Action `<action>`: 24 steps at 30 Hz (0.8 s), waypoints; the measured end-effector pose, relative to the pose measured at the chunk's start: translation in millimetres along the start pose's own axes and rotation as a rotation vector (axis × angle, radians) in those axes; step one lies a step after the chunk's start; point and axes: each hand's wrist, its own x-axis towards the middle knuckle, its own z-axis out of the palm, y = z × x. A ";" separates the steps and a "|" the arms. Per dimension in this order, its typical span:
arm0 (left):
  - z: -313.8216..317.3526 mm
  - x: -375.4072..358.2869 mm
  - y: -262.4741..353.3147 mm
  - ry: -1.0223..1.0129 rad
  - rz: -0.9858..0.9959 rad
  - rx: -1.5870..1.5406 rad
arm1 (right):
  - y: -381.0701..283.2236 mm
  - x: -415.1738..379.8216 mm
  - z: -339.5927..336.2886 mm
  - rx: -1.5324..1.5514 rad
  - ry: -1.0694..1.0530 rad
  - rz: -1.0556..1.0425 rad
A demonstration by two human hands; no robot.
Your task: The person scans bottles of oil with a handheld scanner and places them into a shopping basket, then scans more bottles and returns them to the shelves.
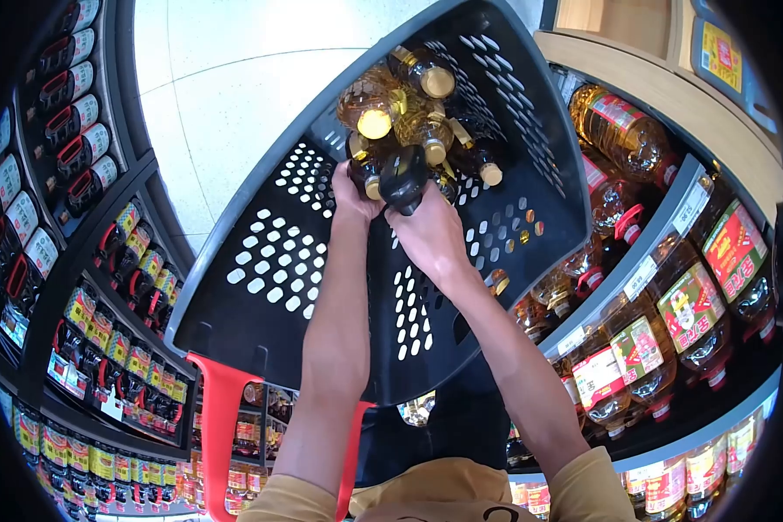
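Inside a dark grey shopping basket [261,326] with slotted walls, several bottles of golden oil [369,96] with gold caps are bunched at the far end. My left hand [354,191] is closed around the side of a dark bottle with a gold cap [373,185], its fingertips partly hidden. Just to its right, my right hand [428,228] grips a black object with a rounded, glossy head [403,174], whose exact kind I cannot make out. That object covers part of the bottles behind it.
On the right, shelves [648,278] hold large oil bottles with red and green labels. Dark bottles with red handles [85,139] line the left shelves. A red basket handle [217,418] hangs near my body. Pale floor tiles [209,61] show beyond the basket.
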 end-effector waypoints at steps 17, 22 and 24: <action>-31.6 19.4 21.6 0.396 0.240 0.619 | 11.4 -8.6 -21.6 0.045 -0.009 -0.084; -17.1 -3.5 56.6 0.291 0.715 1.273 | 14.5 -11.3 -27.5 0.077 -0.028 -0.080; 19.5 -26.7 51.8 0.366 0.436 1.113 | 17.9 -10.8 -26.5 0.077 -0.027 -0.086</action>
